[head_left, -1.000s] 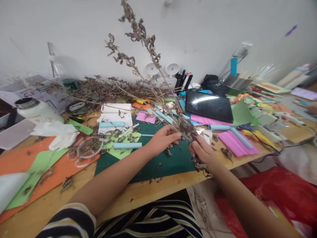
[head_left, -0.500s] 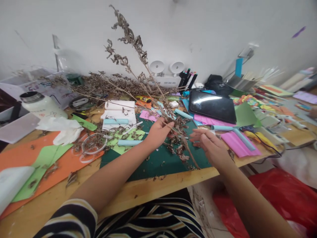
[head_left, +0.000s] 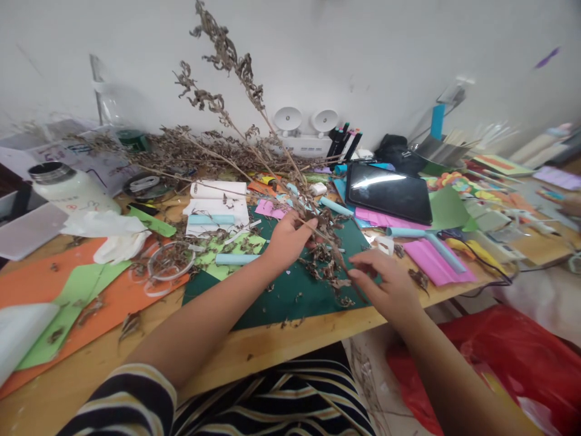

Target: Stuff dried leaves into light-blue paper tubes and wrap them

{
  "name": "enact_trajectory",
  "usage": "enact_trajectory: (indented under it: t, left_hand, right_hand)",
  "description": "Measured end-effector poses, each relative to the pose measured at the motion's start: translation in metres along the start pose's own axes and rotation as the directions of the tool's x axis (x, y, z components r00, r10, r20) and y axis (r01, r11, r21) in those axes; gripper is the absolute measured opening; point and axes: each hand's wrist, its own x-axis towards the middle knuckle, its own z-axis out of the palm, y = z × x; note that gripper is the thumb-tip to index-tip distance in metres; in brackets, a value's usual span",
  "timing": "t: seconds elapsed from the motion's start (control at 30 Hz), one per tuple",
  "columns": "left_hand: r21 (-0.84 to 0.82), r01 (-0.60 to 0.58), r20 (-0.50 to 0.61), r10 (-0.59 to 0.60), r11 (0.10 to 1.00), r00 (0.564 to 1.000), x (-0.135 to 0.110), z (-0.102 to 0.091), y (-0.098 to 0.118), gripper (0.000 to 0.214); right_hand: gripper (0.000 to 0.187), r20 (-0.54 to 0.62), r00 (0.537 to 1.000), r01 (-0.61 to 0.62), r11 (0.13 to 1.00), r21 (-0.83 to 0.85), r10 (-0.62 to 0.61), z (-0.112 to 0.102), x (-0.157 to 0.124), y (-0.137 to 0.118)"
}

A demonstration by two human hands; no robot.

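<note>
A dried plant branch [head_left: 263, 112] with curled brown leaves slants from the upper left down over the table. My left hand [head_left: 290, 239] is closed around its stem near the lower end. At the stem's base, my right hand [head_left: 385, 281] has its thumb and fingers apart, close beside the stem; whether the fingertips touch it is hard to tell. Beneath both hands lies a dark green cutting mat [head_left: 281, 297] strewn with leaf crumbs. More dried branches [head_left: 195, 148] lie across the back of the table.
A black tablet [head_left: 388, 194] lies right of centre on coloured papers. At the left stand an open white bottle [head_left: 72, 188] and crumpled tissue [head_left: 120, 242] over orange paper [head_left: 27, 284]. Markers [head_left: 345, 145] stand by the wall. A red plastic bag [head_left: 454, 357] is below the table's right side.
My right hand has moved slightly left and down toward the stem's base, its fingers curving inward. The branch's top has shifted a little left and up. My left hand keeps its hold.
</note>
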Motion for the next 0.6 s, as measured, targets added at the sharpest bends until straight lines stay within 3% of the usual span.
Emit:
enact_trajectory:
  t: [0.13,0.27,0.37,0.47,0.6]
  left_hand:
    - [0.051,-0.017,-0.020,0.018,0.999,1.000,-0.001,0.001,-0.002,0.014]
    - [0.111,-0.004,-0.055,0.010,0.994,0.998,-0.003,0.002,-0.002,0.012]
    - [0.171,-0.015,-0.077,0.029,0.985,0.997,-0.003,0.002,-0.007,0.011]
    - [0.234,-0.090,-0.086,0.113,0.968,0.990,0.001,-0.002,-0.015,0.012]
    - [0.267,-0.132,-0.146,0.175,0.955,0.974,0.010,-0.009,-0.023,0.012]
  right_hand:
    - [0.024,0.072,0.971,0.237,0.944,-0.227,-0.227,0.006,0.005,-0.006]
    - [0.021,0.075,0.959,0.272,0.821,-0.502,-0.272,0.013,0.008,-0.012]
    - [0.015,0.054,0.943,0.291,0.734,-0.613,-0.329,0.015,0.010,-0.015]
    - [0.018,0.079,0.887,0.403,0.681,-0.611,-0.454,0.015,0.010,-0.017]
    - [0.013,0.168,0.760,0.627,0.639,-0.445,-0.628,0.017,0.004,-0.025]
